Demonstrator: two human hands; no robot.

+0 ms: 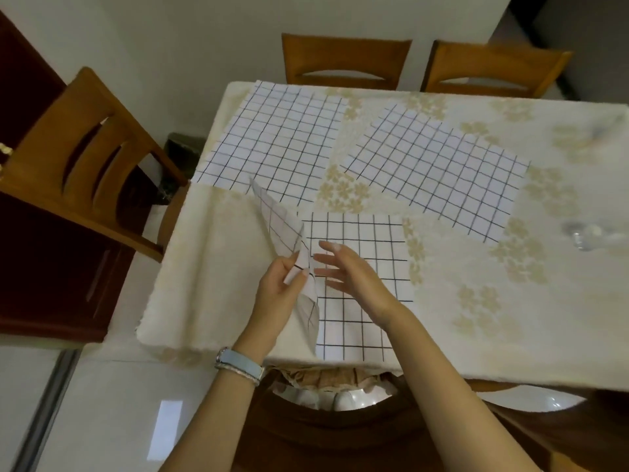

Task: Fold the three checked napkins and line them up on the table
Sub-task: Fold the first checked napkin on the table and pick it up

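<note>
Three white napkins with a black check lie on the cream flowered tablecloth [218, 274]. One napkin [275, 141] is spread flat at the far left, another [439, 172] flat and skewed at the far middle. The nearest napkin [360, 253] lies at the front edge; its left side is lifted off the table and stands up. My left hand [279, 294] pinches that raised edge between thumb and fingers. My right hand [347, 270] hovers just right of it over the napkin, fingers straight and spread, holding nothing.
Wooden chairs stand at the table's left [85, 158] and far side [343, 59] [493, 66]. A blurred clear object [592, 236] lies near the right edge. A dark bin [177, 155] sits on the floor by the left corner. A chair back [326, 427] is right below my arms.
</note>
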